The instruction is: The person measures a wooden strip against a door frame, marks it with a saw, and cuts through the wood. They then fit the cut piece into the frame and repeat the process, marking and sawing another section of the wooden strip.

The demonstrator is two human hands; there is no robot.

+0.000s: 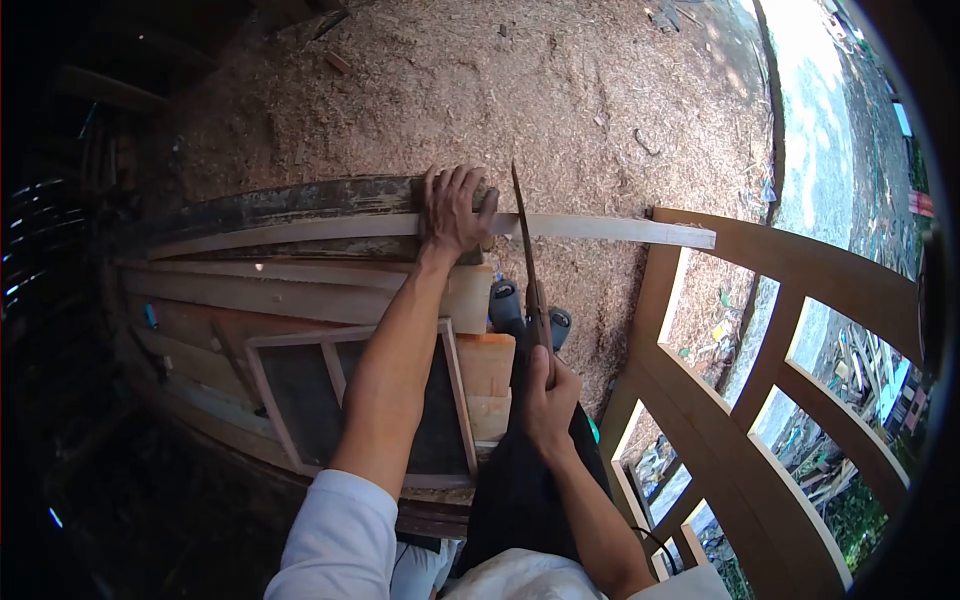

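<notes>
Evidently, a pale wooden strip (620, 231) is clamped against the dark beam (350, 195) by the curled fingers of the left hand (458, 210), presumably so that slipping is prevented. The saw (529, 250), its handle grasped by the fingers of the right hand (552, 405), is held across the strip beyond the beam's end, probably for blade clearance. No container can be made out.

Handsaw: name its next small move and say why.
Probably a light stroke of the handsaw by the right hand: the blade crosses the light wooden strip beyond the end of the dark beam, and the left hand presses on that strip.
</notes>
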